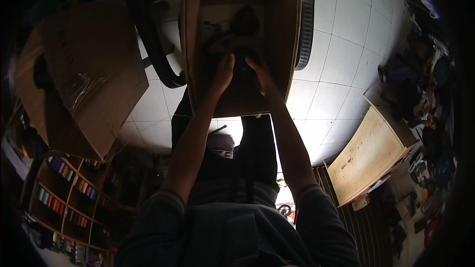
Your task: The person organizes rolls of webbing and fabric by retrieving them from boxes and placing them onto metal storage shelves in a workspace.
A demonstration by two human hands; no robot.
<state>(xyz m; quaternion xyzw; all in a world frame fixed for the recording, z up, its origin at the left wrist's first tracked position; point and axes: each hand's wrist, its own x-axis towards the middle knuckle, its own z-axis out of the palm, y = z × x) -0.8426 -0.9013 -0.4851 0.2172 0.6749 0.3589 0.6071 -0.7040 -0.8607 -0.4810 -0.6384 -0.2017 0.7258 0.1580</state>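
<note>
An open cardboard box [291,44] is in front of me, and both my hands reach down into it. My left hand [224,74] and my right hand [263,75] close from either side on a dark rounded thing [243,64]. Both thumbs lie on top of it, pointing away from me; the other fingers are hidden by shadow. Its kind is too dark to make out. Further back in the same box lies a dark bundle [245,21], beside some small dark bits on the pale bottom.
Black chair frame [170,76] stands left of the box, with a black ribbed edge [306,24] on its right. A big cardboard carton [101,54] is at the left, above a shelf of coloured spools [64,195]. A wooden panel [363,155] and clutter stand at the right.
</note>
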